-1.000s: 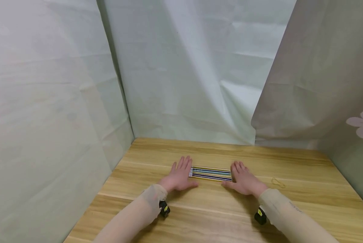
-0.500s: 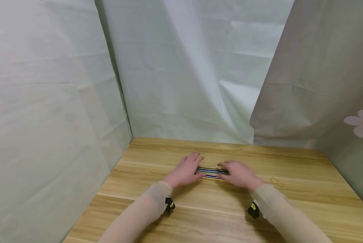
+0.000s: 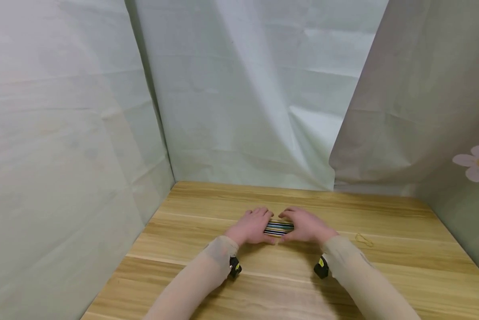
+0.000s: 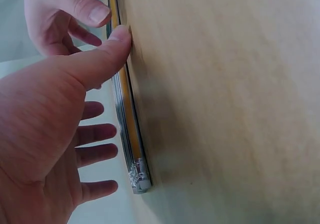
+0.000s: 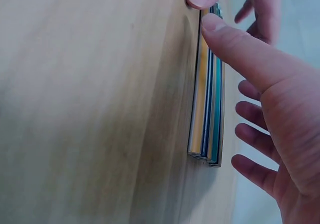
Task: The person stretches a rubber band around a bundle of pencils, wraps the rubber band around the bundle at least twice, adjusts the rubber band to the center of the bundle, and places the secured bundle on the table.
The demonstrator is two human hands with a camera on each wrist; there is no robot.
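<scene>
A gathered bundle of slim striped pencils in yellow, dark blue, white and teal [image 3: 278, 228] is placed crosswise on the pale wood-grain table [image 3: 279, 286], between the two bare hands. The silver-banded eraser ends [image 4: 141, 176] are turned toward the person's left. The bundle's left part is framed by the left hand [image 3: 252, 226] and its right part by the right hand [image 3: 306, 226]. Each grip is kept wide and loose: the thumb is laid along the near side, and the fingers are spread beyond the far side. Between the right fingers [image 5: 257, 140] and the pencils a gap is seen; whether the thumbs are pressed to the bundle cannot be told. To the right, a thin yellow loop [image 3: 367, 243] is seen. Both forearms are covered by beige sleeves [image 3: 195, 278].
</scene>
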